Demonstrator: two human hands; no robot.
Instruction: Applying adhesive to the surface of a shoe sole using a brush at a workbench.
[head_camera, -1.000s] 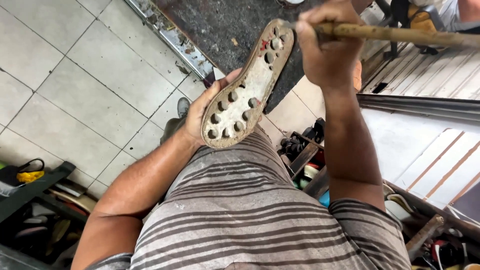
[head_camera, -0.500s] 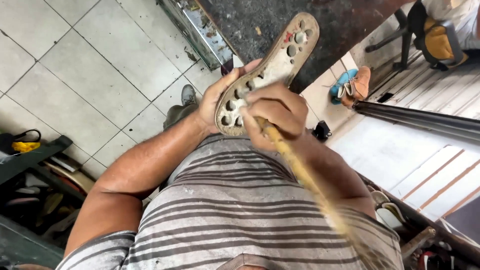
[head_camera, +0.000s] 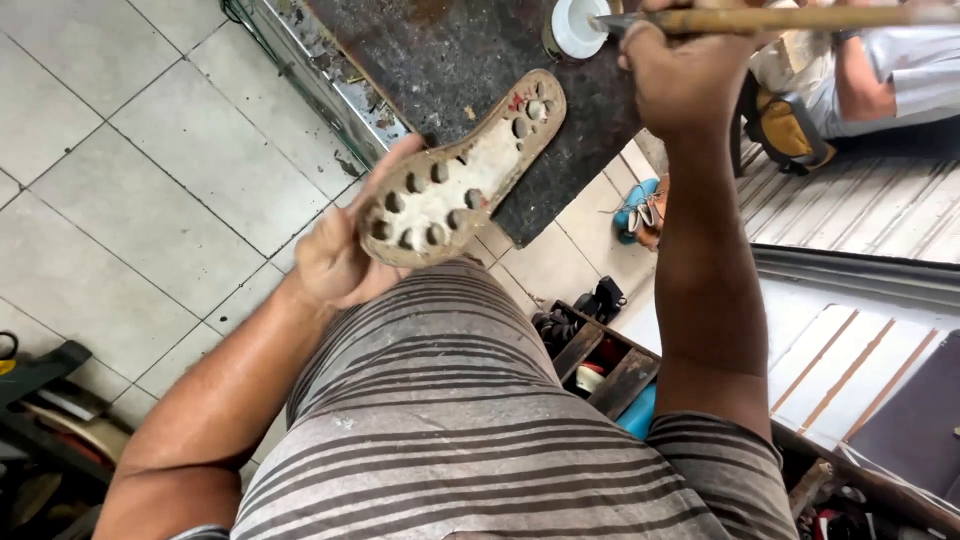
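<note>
My left hand (head_camera: 338, 255) grips the heel end of a worn tan shoe sole (head_camera: 462, 172), its pitted underside with round holes facing up. The sole's toe points up and to the right over a dark, stained worktable (head_camera: 470, 50). My right hand (head_camera: 683, 70) is raised at the top of the view, closed around a long wooden-handled brush (head_camera: 790, 19). The brush tip reaches a small white round pot (head_camera: 578, 24) standing on the worktable. The right hand is well apart from the sole.
Grey floor tiles (head_camera: 130, 180) spread to the left. A wooden box of shoes and tools (head_camera: 595, 350) sits below the table. A pair of shoes (head_camera: 640, 210) lies on the floor. Another person (head_camera: 880, 70) sits at the upper right. Clutter lines the lower left edge.
My right hand has lifted the brush off the sole's heel area and swung it up to the white pot. The left hand keeps the sole in place.
</note>
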